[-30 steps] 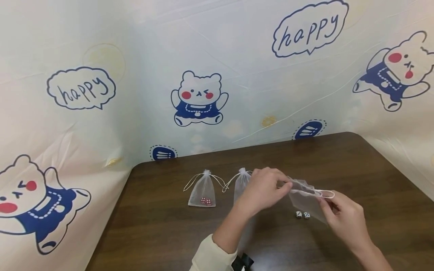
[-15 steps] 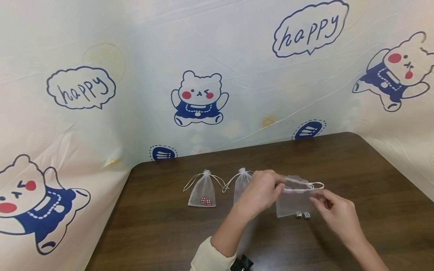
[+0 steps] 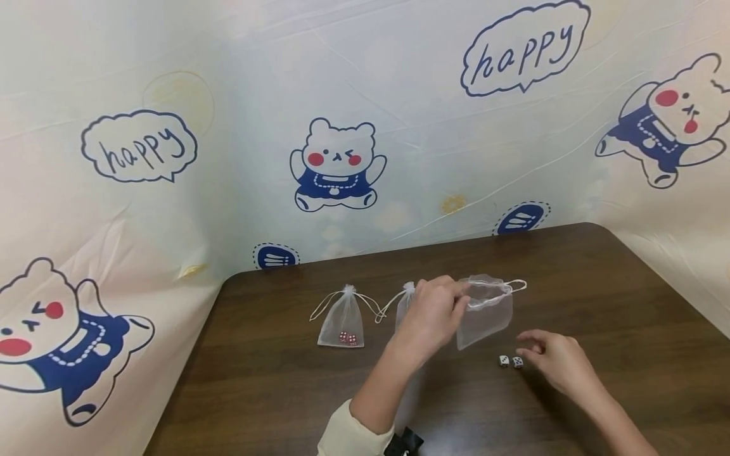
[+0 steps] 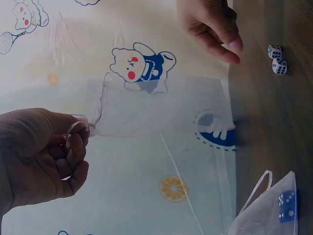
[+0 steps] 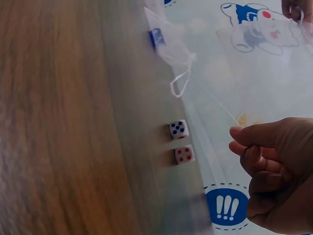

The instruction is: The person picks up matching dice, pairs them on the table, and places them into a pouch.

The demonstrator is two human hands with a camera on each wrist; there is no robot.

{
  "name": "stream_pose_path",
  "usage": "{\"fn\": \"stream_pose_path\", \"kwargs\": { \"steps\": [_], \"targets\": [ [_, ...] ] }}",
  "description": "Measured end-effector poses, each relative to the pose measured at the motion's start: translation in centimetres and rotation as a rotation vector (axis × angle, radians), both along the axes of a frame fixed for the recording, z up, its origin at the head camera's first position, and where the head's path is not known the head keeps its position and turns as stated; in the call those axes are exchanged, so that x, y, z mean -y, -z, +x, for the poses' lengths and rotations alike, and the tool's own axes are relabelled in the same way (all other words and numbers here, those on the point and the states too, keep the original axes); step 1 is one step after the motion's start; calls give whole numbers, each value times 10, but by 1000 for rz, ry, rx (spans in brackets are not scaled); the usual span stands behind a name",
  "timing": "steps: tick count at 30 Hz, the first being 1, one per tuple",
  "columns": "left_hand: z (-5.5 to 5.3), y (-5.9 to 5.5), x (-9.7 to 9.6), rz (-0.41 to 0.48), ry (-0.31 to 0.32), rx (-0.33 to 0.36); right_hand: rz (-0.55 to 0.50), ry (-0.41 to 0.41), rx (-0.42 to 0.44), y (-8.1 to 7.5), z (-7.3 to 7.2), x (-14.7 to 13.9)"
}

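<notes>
My left hand (image 3: 430,313) pinches the drawstring edge of a sheer white organza pouch (image 3: 485,323), which hangs with its mouth parted and a cord loop (image 3: 518,285) sticking out to the right. In the left wrist view that cord (image 4: 77,129) runs by the fingers and the see-through pouch (image 4: 161,105) has nothing visible inside. My right hand (image 3: 561,362) hovers beside two white dice (image 3: 504,361) on the table, fingers loosely bent and holding nothing. The right wrist view shows these dice (image 5: 179,129) apart from its thumb and fingertips.
To the left stands a drawn-shut pouch (image 3: 336,323) with red dice (image 3: 347,338) inside. Another tied pouch (image 3: 402,308), partly behind my left hand, contains blue dice (image 4: 287,205). The brown table (image 3: 256,380) meets a printed cloth backdrop (image 3: 422,164) at its far edge.
My right hand has let go of the pouch and moved down to the left, close to the white dice. My left hand has carried the pouch left and slightly up.
</notes>
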State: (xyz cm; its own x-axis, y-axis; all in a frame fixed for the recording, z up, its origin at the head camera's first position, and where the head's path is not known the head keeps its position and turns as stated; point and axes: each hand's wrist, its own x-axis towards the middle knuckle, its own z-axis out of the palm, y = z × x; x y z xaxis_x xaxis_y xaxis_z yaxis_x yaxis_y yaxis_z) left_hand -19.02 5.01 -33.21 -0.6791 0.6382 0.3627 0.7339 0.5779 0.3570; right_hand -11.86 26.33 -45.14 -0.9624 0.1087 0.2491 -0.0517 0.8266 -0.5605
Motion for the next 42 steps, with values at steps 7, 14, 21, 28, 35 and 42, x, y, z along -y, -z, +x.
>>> {"fn": "stream_pose_path", "kwargs": {
  "steps": [7, 14, 21, 28, 35, 42],
  "targets": [
    [0, 0, -1, 0, 0, -51, 16, -38, 158, 5, -3, -5],
    [-1, 3, -1, -22, -4, -87, 16, -58, 231, 10, -4, -5],
    [2, 6, -4, -57, -3, -98, 35, -49, 274, 11, -5, -5],
    [1, 8, -5, -61, 8, -131, 61, -48, 259, 11, -4, -9],
    [-1, 11, -4, -92, -4, -136, 80, -12, 140, 6, -1, -13],
    [-5, 18, -3, -88, -8, -145, 82, 66, -35, -11, 3, -15]
  ]
}}
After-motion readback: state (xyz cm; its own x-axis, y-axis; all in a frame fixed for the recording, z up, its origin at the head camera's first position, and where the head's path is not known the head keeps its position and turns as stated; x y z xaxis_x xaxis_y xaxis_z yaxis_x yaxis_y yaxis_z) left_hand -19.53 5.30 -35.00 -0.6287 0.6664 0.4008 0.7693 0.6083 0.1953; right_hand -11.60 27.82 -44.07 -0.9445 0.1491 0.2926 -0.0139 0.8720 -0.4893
